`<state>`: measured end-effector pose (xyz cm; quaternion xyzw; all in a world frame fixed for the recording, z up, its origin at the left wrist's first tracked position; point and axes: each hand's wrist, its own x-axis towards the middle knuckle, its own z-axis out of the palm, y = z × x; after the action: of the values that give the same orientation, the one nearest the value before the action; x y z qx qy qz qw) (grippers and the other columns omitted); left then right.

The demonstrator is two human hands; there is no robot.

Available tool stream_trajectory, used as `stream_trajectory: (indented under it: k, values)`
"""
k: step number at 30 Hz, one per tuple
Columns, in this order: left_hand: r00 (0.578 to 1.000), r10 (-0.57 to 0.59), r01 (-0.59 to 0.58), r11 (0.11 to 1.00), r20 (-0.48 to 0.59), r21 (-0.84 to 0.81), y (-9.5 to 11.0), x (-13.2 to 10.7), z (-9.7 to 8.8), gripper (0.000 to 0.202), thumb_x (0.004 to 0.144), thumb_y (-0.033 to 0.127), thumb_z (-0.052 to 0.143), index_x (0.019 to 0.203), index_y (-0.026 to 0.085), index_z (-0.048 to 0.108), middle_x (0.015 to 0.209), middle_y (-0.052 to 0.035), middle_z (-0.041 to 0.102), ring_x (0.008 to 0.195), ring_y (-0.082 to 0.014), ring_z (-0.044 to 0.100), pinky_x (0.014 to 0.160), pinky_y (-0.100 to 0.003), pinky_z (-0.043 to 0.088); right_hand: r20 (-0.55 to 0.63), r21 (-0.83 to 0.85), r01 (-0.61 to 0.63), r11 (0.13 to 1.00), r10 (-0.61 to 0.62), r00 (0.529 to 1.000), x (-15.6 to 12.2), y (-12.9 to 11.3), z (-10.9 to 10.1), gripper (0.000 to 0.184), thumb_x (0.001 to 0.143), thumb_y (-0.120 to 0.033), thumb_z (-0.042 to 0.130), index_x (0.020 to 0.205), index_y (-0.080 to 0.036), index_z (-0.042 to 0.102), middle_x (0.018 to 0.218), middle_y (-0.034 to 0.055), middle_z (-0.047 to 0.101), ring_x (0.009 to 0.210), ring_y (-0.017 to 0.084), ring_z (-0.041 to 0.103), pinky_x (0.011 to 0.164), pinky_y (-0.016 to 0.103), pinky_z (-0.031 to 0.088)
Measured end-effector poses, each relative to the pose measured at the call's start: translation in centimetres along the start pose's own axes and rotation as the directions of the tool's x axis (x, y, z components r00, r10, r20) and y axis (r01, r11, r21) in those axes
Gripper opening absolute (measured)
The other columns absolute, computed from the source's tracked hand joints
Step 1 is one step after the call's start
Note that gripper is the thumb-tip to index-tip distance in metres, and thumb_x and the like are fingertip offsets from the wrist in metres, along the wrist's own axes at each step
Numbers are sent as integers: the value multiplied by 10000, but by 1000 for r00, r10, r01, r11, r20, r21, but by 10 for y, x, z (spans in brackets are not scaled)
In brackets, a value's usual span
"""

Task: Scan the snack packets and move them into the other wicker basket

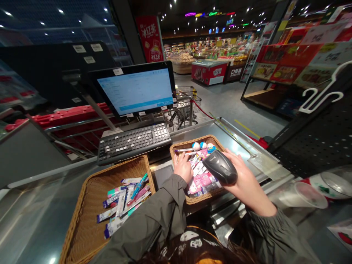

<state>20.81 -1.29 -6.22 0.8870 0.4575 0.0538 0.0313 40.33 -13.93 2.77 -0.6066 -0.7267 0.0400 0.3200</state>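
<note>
My right hand (242, 176) is wrapped around a black handheld barcode scanner (220, 167), held over the right side of a wicker basket (189, 200). Inside that basket lie pink and white packets (202, 181), thin wrapped sticks and several round lollipops (202, 145) with blue and white wrappers. My left hand (183, 168) reaches into the basket's left part, its fingers apart and touching the thin sticks. I see nothing held in it. A larger wicker basket (79, 205) on the left holds a loose pile of slim wrapped sticks (121, 201) and a blue pen-like item (139, 186).
Behind the baskets are a black keyboard (134, 141) and a lit monitor (136, 90) on the metal counter (35, 205). At right, a white hook (316, 99) hangs on a black panel, above a clear plastic cup (308, 194). Shopping carts (184, 110) stand beyond.
</note>
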Motion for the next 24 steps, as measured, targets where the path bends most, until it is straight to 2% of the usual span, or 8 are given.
stream_trajectory:
  k: [3, 7, 11, 14, 16, 19, 24]
  values:
    - [992, 118, -119, 993, 40, 12, 2, -7, 3, 257, 804, 350, 593, 944, 189, 735, 1397, -107, 530, 1417, -331, 289, 1185, -629, 64, -12, -12, 3, 1000, -3, 1000, -2, -3, -2, 510, 803, -297, 588, 1293, -207, 479, 1378, 147, 526, 1404, 358, 366, 1146, 640, 238]
    - [988, 122, -122, 992, 99, -8, 1, -8, 1, 366, 757, 477, 669, 958, 180, 741, 1399, -132, 529, 1418, -362, 276, 1175, -653, 49, -15, -20, 11, 1000, -12, 1000, -7, -6, -3, 500, 800, -281, 581, 1285, -206, 490, 1380, 145, 523, 1406, 353, 364, 1152, 634, 230]
    - [988, 128, -125, 992, 91, -35, 2, -7, 2, 330, 751, 401, 671, 980, 174, 740, 1360, -127, 568, 1399, -362, 320, 1173, -661, 74, -26, -26, 19, 999, -20, 999, -13, -7, -6, 501, 802, -279, 594, 1288, -210, 490, 1382, 149, 524, 1403, 358, 369, 1145, 642, 231]
    - [989, 146, -146, 989, 14, -28, 5, -7, -5, 238, 755, 324, 646, 918, 179, 741, 1376, -114, 564, 1379, -353, 362, 1169, -662, 113, -34, -26, 14, 1000, -15, 999, -17, -8, -10, 489, 804, -289, 610, 1274, -219, 496, 1368, 150, 533, 1400, 369, 369, 1131, 657, 241]
    - [983, 163, -164, 987, -80, -3, 4, -10, -20, 200, 785, 292, 613, 906, 186, 731, 1433, -102, 521, 1391, -338, 357, 1169, -652, 134, -49, -22, 3, 1000, -4, 999, -19, -10, -13, 490, 801, -303, 620, 1268, -220, 498, 1351, 152, 543, 1393, 382, 376, 1120, 666, 258]
    - [954, 186, -175, 982, -235, 65, -6, -16, -57, 176, 827, 235, 563, 920, 192, 706, 1506, -90, 441, 1430, -305, 316, 1186, -628, 87, -100, -25, -5, 1000, 3, 995, -21, -16, -17, 504, 803, -304, 621, 1279, -210, 487, 1345, 160, 545, 1389, 387, 381, 1124, 651, 270]
    - [890, 186, -117, 975, -416, 187, -48, -34, -124, 182, 863, 208, 516, 927, 193, 685, 1531, -103, 396, 1444, -285, 307, 1194, -610, 22, -152, -26, 12, 1000, -16, 988, -17, -36, -16, 525, 808, -270, 603, 1309, -205, 462, 1353, 163, 534, 1390, 380, 378, 1130, 635, 287]
